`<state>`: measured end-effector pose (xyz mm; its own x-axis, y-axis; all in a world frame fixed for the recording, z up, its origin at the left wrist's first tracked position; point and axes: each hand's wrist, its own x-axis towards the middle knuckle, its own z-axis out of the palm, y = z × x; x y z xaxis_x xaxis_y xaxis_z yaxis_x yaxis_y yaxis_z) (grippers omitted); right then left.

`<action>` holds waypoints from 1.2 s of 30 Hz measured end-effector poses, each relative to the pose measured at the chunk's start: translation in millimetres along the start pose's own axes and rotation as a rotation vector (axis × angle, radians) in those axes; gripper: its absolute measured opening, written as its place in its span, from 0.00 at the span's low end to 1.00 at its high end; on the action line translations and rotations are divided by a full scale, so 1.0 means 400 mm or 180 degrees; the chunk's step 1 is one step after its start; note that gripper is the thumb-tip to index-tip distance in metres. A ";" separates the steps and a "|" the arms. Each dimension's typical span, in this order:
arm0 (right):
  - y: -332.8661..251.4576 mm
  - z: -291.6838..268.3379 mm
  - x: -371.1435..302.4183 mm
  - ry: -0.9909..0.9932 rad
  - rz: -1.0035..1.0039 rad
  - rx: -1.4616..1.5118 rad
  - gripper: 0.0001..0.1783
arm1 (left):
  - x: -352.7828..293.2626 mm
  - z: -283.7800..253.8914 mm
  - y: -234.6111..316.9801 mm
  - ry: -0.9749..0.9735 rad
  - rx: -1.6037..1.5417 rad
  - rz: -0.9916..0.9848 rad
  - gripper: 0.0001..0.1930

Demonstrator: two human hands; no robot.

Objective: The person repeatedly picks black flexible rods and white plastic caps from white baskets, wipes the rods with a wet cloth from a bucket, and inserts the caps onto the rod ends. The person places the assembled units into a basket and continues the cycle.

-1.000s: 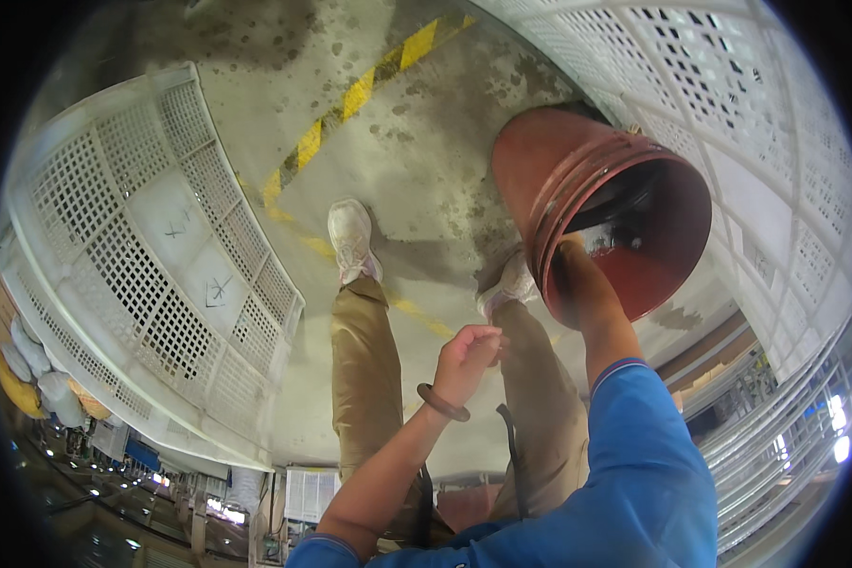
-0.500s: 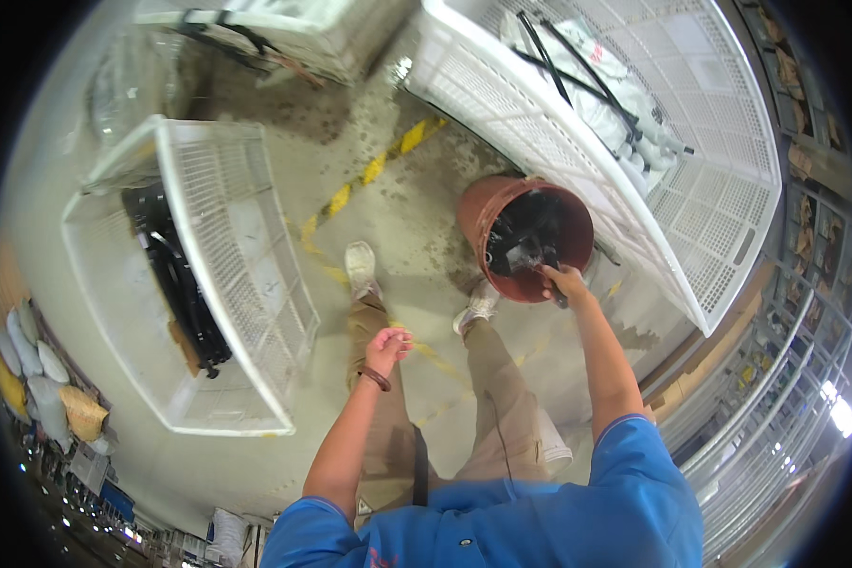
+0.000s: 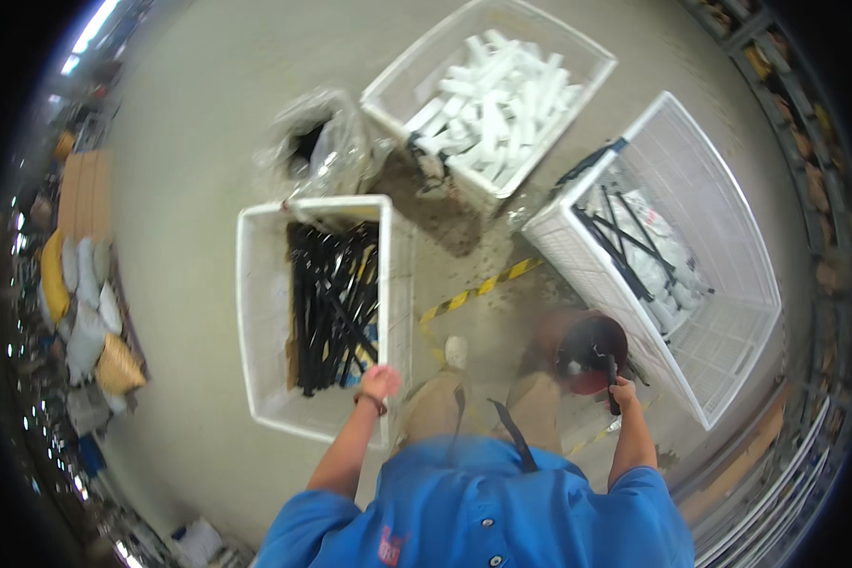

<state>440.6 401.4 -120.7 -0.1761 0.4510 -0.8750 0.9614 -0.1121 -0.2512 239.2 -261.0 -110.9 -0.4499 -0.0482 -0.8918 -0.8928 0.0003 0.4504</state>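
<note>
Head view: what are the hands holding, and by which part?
The right hand holds a black bar-shaped piece partway along its length. The left hand is blurred; nothing held shows in it.

Blue, white and black over mottled grey, with one round of reddish brown.
Reddish brown on the bucket (image 3: 551, 336); black on the held piece (image 3: 612, 372) in the right hand (image 3: 625, 390) and on the strips (image 3: 336, 312) within the left crate (image 3: 385, 275). White on that crate, bright white on the chunks (image 3: 502, 99), white with a grid pattern on the right crate (image 3: 743, 232). Plain blue on the shirt (image 3: 435, 488), khaki on the trousers (image 3: 434, 405). Yellow-and-black stripes along the tape (image 3: 488, 284); dark blotches over the grey floor (image 3: 189, 312).
</note>
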 end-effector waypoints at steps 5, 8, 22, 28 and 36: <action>-0.010 0.031 -0.007 -0.0026 0.0187 -0.0245 0.16 | 0.058 -0.014 0.115 0.0399 0.0044 -0.0191 0.12; -0.010 0.044 0.037 0.0170 -0.0013 -0.0366 0.14 | 0.053 0.027 0.154 0.0406 -0.0113 -0.0240 0.11; -0.324 0.063 0.106 0.0262 0.0781 -0.3948 0.27 | 0.236 0.110 0.300 0.0195 -0.0383 -0.0158 0.11; -0.347 0.282 -0.068 -0.0489 0.0545 -0.4958 0.32 | 0.182 -0.075 0.159 0.0043 -0.1043 -0.0347 0.07; -0.805 0.700 -0.251 0.0565 -0.1884 -0.4796 0.11 | 0.163 -0.506 -0.083 0.1309 -0.1577 -0.0657 0.13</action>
<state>89.6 144.5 -67.8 -0.6528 0.2165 -0.7260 0.1158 0.9756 0.1868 243.7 -466.3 -175.1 -0.1386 -0.3745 -0.9168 -0.8002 -0.5031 0.3265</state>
